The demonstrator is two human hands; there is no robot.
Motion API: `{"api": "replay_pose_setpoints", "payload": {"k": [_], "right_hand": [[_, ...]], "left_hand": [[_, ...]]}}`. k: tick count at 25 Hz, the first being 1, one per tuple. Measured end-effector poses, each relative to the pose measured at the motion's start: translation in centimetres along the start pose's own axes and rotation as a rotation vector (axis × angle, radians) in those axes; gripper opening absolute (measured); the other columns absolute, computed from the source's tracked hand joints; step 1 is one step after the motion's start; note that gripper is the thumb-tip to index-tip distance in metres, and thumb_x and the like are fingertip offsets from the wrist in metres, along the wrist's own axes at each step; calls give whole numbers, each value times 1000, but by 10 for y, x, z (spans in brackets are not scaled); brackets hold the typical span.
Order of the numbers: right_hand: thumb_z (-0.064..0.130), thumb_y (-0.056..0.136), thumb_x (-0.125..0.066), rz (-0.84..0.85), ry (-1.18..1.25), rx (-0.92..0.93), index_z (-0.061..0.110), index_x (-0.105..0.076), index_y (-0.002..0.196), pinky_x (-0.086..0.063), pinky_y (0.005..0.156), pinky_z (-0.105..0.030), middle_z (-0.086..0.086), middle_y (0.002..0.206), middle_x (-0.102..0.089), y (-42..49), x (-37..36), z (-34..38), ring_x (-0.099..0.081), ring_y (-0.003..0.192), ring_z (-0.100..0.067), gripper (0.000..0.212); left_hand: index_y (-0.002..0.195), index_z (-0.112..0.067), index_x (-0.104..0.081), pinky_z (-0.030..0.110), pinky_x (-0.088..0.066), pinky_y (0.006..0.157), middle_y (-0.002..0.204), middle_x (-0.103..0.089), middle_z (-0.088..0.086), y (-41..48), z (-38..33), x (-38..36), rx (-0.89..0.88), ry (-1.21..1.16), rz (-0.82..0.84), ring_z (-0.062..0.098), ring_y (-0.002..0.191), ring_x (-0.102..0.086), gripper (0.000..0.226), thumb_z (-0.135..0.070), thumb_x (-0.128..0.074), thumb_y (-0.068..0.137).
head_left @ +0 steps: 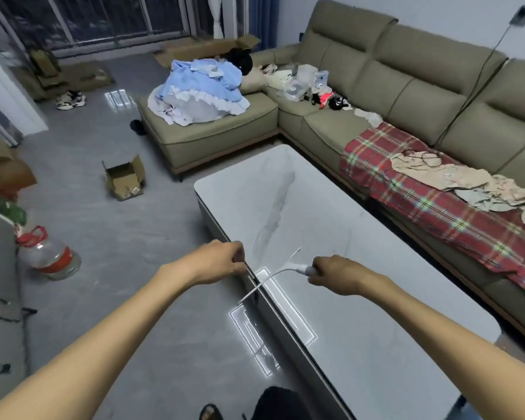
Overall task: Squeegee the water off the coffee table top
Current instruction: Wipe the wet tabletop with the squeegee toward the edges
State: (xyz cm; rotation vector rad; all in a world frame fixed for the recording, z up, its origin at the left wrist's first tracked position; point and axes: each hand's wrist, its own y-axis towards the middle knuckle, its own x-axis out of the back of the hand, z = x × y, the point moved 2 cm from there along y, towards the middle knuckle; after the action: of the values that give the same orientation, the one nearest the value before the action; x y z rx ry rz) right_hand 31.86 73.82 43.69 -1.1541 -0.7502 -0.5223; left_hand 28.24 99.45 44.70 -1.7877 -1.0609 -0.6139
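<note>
Squeegee (273, 275) sits at the table's long edge nearest the person, at about 9 o'clock on the top as seen from the head camera; its white handle curves back toward 3 o'clock and its blade runs along that edge and overhangs it slightly toward the floor. Right hand (331, 275) is wrapped closed around the handle end, knuckles up, wrist roughly level, forearm reaching in from 5 o'clock. Left hand (222, 262) is at the edge just beside the far end of the blade, fingers curled in a narrow pinch; whether it pinches the blade tip or only steadies on the table rim, I cannot tell. Left forearm comes in from 7 o'clock, both arms well extended. Coffee table (361, 344) top is pale, marbled, glossy, with a bright ceiling-light reflection near the blade; no beads or film of water are readable at this sharpness. Judgement: the stroke looks to be ending at the edge, where water would be carried off onto the grey floor (152, 313). To do it well: keep the blade flat along its whole length, tilted slightly into the pull, pressure even, carry it fully past the rim, then lift and reset at the sofa (406, 86) side around 3 o'clock with an overlapping lane. Risk: uneven pressure would leave streaks; the far part of the top toward 12 o'clock likely still needs passes.
</note>
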Motion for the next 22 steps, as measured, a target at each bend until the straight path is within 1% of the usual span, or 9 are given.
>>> {"api": "replay_pose_setpoints", "payload": {"k": [1, 3, 5, 7, 10, 14, 17, 20, 22], "right_hand": [[43, 97, -43, -11, 80, -40, 14, -51, 98, -37, 58, -29, -5, 93, -54, 14, 11, 4, -51, 72, -20, 30], [42, 95, -46, -18, 223, -88, 13, -53, 100, -35, 50, -26, -4, 89, -55, 43, 29, 8, -48, 61, -17, 30], [37, 93, -49, -41, 337, -160, 13, -54, 100, -34, 46, -24, -4, 86, -55, 91, 49, 6, -47, 57, -18, 26], [30, 91, -51, -37, 353, -194, 13, -51, 96, -34, 48, -24, -4, 89, -54, 149, 65, 2, -46, 58, -16, 17], [24, 91, -51, 35, 276, -181, 15, -45, 91, -31, 52, -24, -4, 95, -53, 248, 94, -8, -44, 62, -13, 11], [26, 92, -50, 59, 227, -183, 15, -45, 91, -33, 56, -27, -5, 95, -54, 336, 161, -8, -50, 76, -22, 12], [29, 92, -49, -9, 374, -237, 16, -48, 97, -28, 46, -25, 0, 83, -52, 390, 218, -5, -44, 59, -14, 13], [29, 93, -46, -18, 501, -282, 18, -47, 98, -26, 42, -22, 0, 78, -49, 448, 242, -8, -42, 55, -15, 12], [27, 93, -47, -20, 687, -374, 17, -45, 95, -30, 43, -23, -6, 83, -52, 495, 238, -15, -45, 58, -22, 10]], "left_hand": [[88, -30, -53, 34, -44, 77, 95, -63, -3, 19, 11, 17, -20, 23, 14, 21, 95, -55, 10, -39, -54, 85], [75, -32, -47, 39, -50, 79, 85, -62, -5, 57, 30, 43, -54, 40, 38, 21, 87, -56, 9, -36, -51, 82], [69, -30, -45, 39, -51, 74, 77, -61, -4, 108, 54, 67, -72, 46, 52, 22, 79, -57, 11, -31, -48, 80], [66, -29, -42, 35, -45, 66, 73, -56, -5, 166, 74, 88, -68, 57, 78, 23, 75, -55, 14, -27, -44, 80], [66, -29, -39, 37, -46, 68, 78, -58, 0, 253, 104, 120, -41, 29, 84, 26, 77, -54, 18, -23, -41, 83], [71, -28, -42, 39, -46, 70, 86, -63, 4, 340, 124, 179, -22, -7, 132, 26, 80, -55, 16, -20, -40, 85], [74, -28, -45, 32, -40, 60, 80, -60, -2, 406, 133, 229, -27, -30, 129, 18, 72, -51, 15, -23, -37, 87], [78, -28, -49, 36, -51, 76, 89, -68, -10, 477, 158, 246, -25, -61, 128, 16, 87, -62, 16, -27, -38, 89], [80, -26, -51, 38, -53, 79, 91, -69, -7, 538, 185, 238, -8, -79, 149, 19, 87, -64, 15, -28, -39, 89]]}}
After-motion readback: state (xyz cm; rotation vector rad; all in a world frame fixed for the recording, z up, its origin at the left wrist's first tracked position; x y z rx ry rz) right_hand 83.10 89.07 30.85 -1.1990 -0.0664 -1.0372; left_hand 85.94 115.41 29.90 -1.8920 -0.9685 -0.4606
